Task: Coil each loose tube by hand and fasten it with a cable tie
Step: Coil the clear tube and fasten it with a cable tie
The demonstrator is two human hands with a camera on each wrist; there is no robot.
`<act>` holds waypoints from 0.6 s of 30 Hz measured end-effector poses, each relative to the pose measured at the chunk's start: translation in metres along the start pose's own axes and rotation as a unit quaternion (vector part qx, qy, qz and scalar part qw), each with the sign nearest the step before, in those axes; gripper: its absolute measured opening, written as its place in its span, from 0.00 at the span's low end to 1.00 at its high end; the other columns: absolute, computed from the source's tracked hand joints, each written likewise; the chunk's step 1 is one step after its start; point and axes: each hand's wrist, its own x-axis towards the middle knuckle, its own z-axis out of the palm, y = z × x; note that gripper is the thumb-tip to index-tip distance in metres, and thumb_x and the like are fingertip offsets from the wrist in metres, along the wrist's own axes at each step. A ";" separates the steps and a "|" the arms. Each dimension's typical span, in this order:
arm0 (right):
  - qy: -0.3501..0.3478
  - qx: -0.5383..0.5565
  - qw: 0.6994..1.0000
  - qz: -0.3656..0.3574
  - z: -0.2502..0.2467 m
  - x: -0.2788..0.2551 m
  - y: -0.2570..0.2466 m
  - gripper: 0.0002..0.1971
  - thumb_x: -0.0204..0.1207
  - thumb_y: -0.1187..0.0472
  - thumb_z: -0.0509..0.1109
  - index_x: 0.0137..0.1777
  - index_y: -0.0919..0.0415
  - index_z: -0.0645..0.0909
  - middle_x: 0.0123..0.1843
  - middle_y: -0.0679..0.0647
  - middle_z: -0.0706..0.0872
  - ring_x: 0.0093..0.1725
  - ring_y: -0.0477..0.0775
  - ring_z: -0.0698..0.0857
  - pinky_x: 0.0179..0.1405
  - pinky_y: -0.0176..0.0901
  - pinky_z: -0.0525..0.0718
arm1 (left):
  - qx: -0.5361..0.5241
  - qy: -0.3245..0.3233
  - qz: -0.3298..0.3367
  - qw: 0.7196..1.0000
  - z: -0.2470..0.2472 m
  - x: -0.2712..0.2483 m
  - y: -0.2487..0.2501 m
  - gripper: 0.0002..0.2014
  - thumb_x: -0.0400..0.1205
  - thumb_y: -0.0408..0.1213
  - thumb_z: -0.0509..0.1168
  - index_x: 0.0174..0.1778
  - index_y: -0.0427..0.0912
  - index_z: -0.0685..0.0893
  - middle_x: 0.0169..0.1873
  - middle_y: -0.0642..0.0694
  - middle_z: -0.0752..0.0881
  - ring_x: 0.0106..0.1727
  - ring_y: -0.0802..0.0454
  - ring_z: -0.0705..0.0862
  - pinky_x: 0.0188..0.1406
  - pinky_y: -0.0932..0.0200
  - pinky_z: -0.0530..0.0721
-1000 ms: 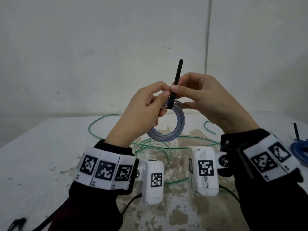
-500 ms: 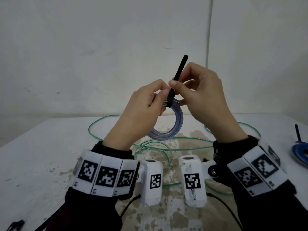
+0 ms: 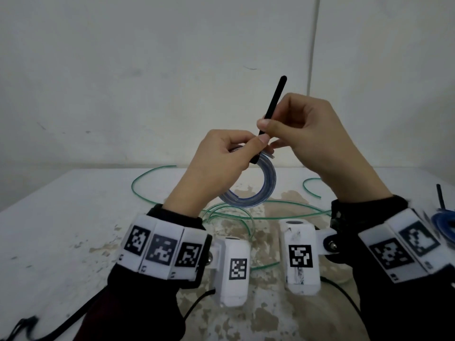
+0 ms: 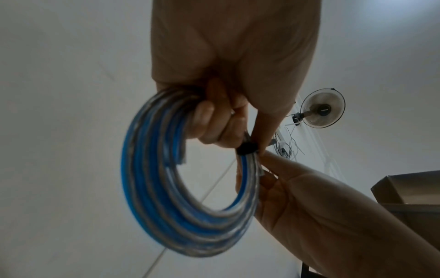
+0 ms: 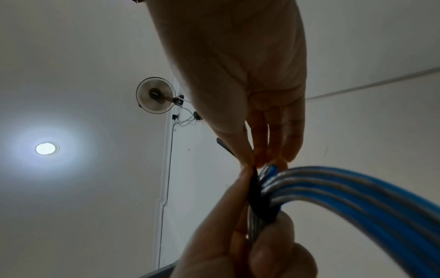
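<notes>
A worn white tabletop (image 3: 61, 217) carried loose green tubing (image 3: 152, 173) at its far middle. Above it, the left hand (image 3: 216, 163) gripped a coiled blue-and-clear tube (image 3: 263, 190) with curled fingers (image 4: 207, 120). The right hand (image 3: 310, 139), just right of it, pinched the tail of a black cable tie (image 3: 273, 104) wrapped round the coil's top.

Blue coil (image 3: 443, 221) cut off at right edge.
</notes>
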 end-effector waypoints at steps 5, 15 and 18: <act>0.013 0.009 1.000 -0.014 0.004 -0.001 -0.001 0.11 0.73 0.65 0.75 0.34 0.58 0.77 0.32 0.49 0.86 0.34 0.51 0.87 0.40 0.55 0.89 | 0.025 0.020 0.021 0.999 0.000 -0.001 0.001 0.13 0.83 0.39 0.65 0.36 0.40 0.89 0.22 0.51 0.81 0.20 0.60 0.70 0.19 0.73 0.66; 0.014 0.025 0.999 0.040 0.008 -0.002 0.007 0.09 0.76 0.67 0.71 0.37 0.65 0.74 0.37 0.56 0.84 0.33 0.53 0.83 0.30 0.39 0.83 | 0.214 0.070 0.138 0.964 0.011 -0.003 -0.001 0.15 0.83 0.42 0.64 0.32 0.43 0.88 0.16 0.58 0.76 0.22 0.61 0.74 0.26 0.65 0.67; 0.017 0.046 0.997 0.052 0.000 0.001 0.007 0.10 0.76 0.66 0.72 0.36 0.61 0.74 0.35 0.55 0.82 0.32 0.49 0.83 0.31 0.38 0.84 | 0.123 -0.009 0.049 0.991 0.007 -0.003 0.001 0.13 0.85 0.40 0.61 0.38 0.44 0.87 0.20 0.56 0.78 0.22 0.61 0.72 0.29 0.60 0.73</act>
